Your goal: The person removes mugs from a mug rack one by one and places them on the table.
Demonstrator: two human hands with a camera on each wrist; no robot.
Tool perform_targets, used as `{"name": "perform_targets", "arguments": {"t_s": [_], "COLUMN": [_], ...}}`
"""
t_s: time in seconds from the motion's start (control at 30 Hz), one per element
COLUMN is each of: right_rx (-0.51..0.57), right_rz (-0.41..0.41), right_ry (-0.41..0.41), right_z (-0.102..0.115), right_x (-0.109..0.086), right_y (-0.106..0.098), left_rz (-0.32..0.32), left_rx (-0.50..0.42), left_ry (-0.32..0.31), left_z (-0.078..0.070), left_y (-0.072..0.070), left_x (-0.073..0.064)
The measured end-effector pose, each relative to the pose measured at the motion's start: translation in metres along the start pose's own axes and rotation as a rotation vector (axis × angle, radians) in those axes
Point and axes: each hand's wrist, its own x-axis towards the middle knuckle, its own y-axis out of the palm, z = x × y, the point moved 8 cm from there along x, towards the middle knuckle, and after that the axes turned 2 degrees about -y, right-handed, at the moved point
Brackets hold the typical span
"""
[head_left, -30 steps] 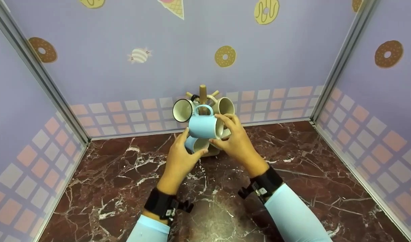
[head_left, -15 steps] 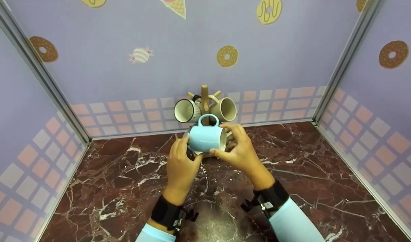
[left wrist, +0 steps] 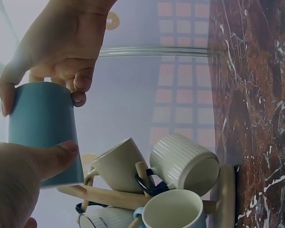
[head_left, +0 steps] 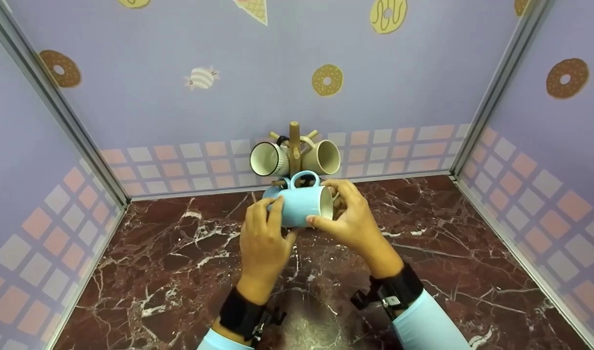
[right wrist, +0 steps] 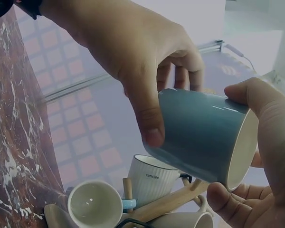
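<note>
A light blue mug (head_left: 299, 206) lies sideways in the air between both hands, its handle upward and its mouth toward the right in the head view. My left hand (head_left: 263, 238) grips the base end, with the thumb across the mug's side in the left wrist view. At the rim end, my right hand (head_left: 355, 223) pinches the mug with thumb and fingers. Directly behind it stands a wooden mug tree (head_left: 294, 133). On the tree hang a white ribbed mug (head_left: 265, 159) with a dark rim, a beige mug (head_left: 327, 157) and a second blue mug (head_left: 271, 192), partly hidden.
The left wrist view shows another white ribbed mug (left wrist: 183, 159) low on the tree. The tree stands on a dark red marbled tabletop (head_left: 180, 272), close to the patterned back wall (head_left: 258, 97). Side walls (head_left: 545, 160) rise at left and right.
Both hands have brought the blue mug down and slightly right, uncovering the upper mugs and the post. The left fingers have shifted further over the mug's base end.
</note>
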Motion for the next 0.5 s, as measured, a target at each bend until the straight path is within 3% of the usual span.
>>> {"name": "perform_targets", "arguments": {"t_s": [0.2,0.33,0.5], "right_rx": [-0.037,-0.031,-0.012], "right_rz": [0.028,0.032,0.041], "right_ry": [-0.019,-0.015,0.017], "right_z": [0.004,0.008,0.013], "right_x": [-0.001,-0.002,-0.003], "right_y": [0.006,0.006,0.004], "left_rz": [-0.005,-0.010,-0.006], "left_rx": [0.036,0.016,-0.073], "left_ry": [0.105,0.100,0.071], "left_z": [-0.012,-0.014,-0.015], "left_y": [0.001,0.000,-0.004], "left_x": [-0.003,-0.004,-0.003]}}
